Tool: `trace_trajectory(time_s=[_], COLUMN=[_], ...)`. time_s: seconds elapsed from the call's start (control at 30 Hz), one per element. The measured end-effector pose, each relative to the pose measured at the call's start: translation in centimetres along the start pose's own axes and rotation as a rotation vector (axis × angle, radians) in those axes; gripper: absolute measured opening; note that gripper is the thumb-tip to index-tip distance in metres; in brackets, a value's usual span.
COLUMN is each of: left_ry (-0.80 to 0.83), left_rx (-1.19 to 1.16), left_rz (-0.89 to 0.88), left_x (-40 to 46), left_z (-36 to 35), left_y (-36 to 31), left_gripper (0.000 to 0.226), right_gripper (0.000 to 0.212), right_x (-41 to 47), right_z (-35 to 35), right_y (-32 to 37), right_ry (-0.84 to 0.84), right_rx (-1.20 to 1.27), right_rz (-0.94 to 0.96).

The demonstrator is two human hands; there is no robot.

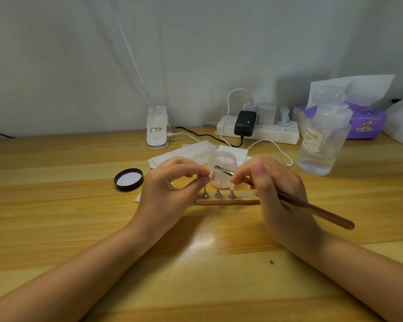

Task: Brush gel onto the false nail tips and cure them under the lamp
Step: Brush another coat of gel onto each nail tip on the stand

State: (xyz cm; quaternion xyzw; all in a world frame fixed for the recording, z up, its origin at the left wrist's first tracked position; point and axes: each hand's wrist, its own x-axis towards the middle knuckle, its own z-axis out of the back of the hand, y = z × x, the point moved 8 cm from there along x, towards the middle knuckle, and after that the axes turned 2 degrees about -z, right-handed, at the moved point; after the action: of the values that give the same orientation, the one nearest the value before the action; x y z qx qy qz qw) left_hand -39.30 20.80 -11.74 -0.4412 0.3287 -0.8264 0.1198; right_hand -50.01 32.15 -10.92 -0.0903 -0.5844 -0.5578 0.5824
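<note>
Both hands worked close together over the wooden holder strip point(228, 201). Her left hand point(165, 184) pinched one small stand with a pink nail tip point(212, 175), lifted, I'd guess, so the bristles could reach it squarely. Her right hand point(275, 187) gripped the brush point(312, 209) like a pen, its head point(217, 168) just beside that tip. Three stands point(218, 194) stayed on the strip, two plainly bearing tips. Behind sat the open jar point(222, 160), its black lid point(129, 179) to the left; the lamp point(157, 127) stood further back, with tissues point(184, 152) lying between.
</note>
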Motion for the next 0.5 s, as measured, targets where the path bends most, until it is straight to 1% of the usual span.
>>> trace_trajectory(time_s=[0.07, 0.17, 0.27, 0.4, 0.5], left_ry=[0.0, -0.009, -0.01, -0.009, 0.006], left_rx=[0.0, 0.009, 0.009, -0.009, -0.015], left_rz=[0.0, -0.01, -0.016, 0.005, 0.016], left_x=[0.05, 0.23, 0.13, 0.05, 0.08], left_z=[-0.01, 0.05, 0.05, -0.01, -0.09], left_y=[0.02, -0.05, -0.16, 0.04, 0.15], left_gripper=[0.014, 0.021, 0.026, 0.015, 0.013], right_gripper=[0.04, 0.041, 0.042, 0.04, 0.037], right_x=[0.01, -0.15, -0.19, -0.18, -0.08], right_z=[-0.23, -0.62, -0.66, -0.12, -0.06], right_y=[-0.27, 0.19, 0.38, 0.29, -0.41], right_ry=[0.016, 0.044, 0.063, 0.035, 0.021], right_rx=[-0.002, -0.041, -0.028, 0.044, 0.071], right_rz=[-0.032, 0.011, 0.022, -0.018, -0.11])
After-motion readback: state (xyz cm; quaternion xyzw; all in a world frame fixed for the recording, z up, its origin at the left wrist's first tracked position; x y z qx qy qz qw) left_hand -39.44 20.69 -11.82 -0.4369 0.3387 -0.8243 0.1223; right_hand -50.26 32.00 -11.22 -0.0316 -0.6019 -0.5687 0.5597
